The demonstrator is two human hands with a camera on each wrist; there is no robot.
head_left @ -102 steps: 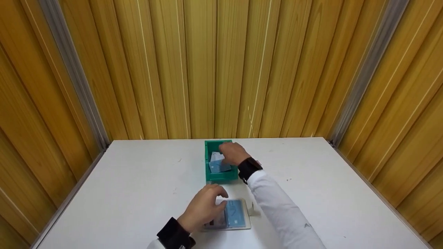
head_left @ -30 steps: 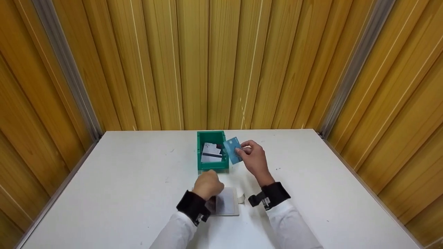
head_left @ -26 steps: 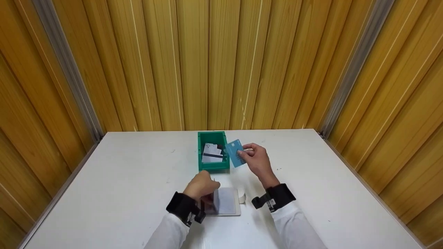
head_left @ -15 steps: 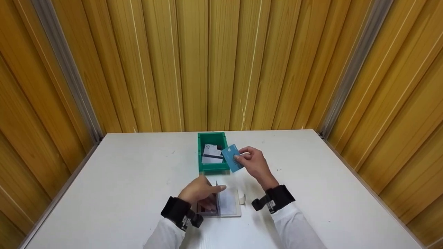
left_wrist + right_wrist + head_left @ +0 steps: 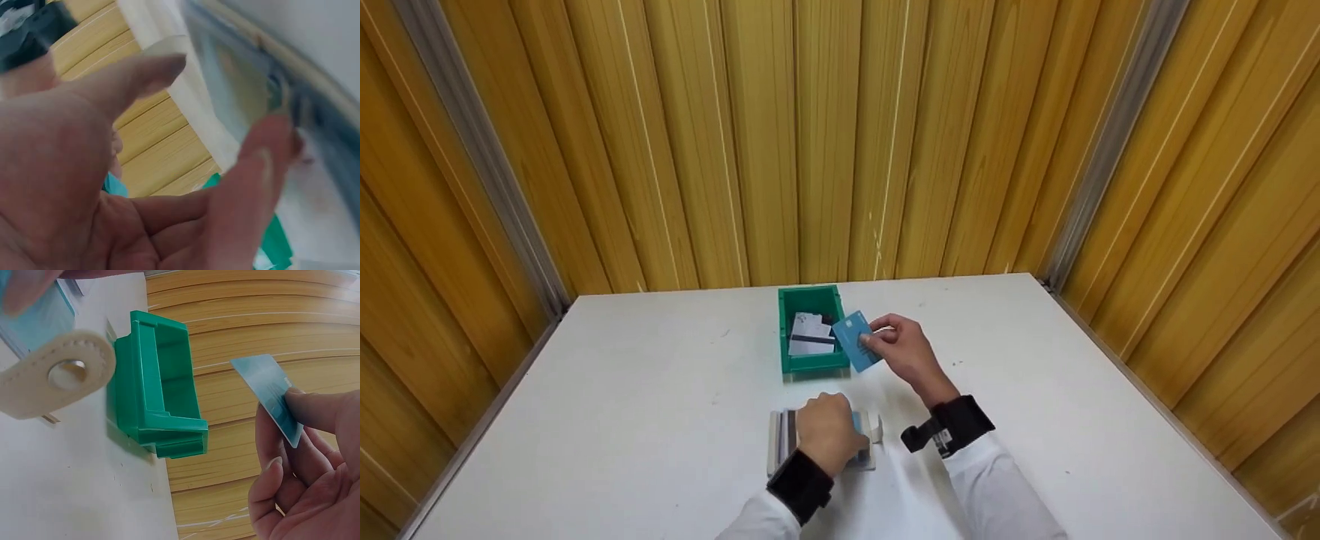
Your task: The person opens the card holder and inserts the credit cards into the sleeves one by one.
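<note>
My right hand [image 5: 907, 352] pinches a blue bank card [image 5: 856, 341] between thumb and fingers, held up beside the green bin's front right corner. In the right wrist view the card [image 5: 267, 385] is tilted, with its lower edge at the fingers. My left hand [image 5: 829, 431] lies over an opened card holder book [image 5: 775, 442] with clear sleeve pages. In the left wrist view, a fingertip [image 5: 270, 135] touches the page edges while the thumb [image 5: 152, 73] stands apart. Some blue shows under the hand on the right page; the hand hides the middle of the book.
The green bin [image 5: 815, 364] stands behind the book, with white cards [image 5: 811, 335] inside. A cream strap with a metal snap [image 5: 79, 371] sticks out from the book's right side. The white table [image 5: 660, 420] ends at ribbed wood-look walls [image 5: 810, 150].
My right hand has come out of the bin with the blue card and now holds it nearly still. My left hand has moved from the book's left side rightward across it, turning pages.
</note>
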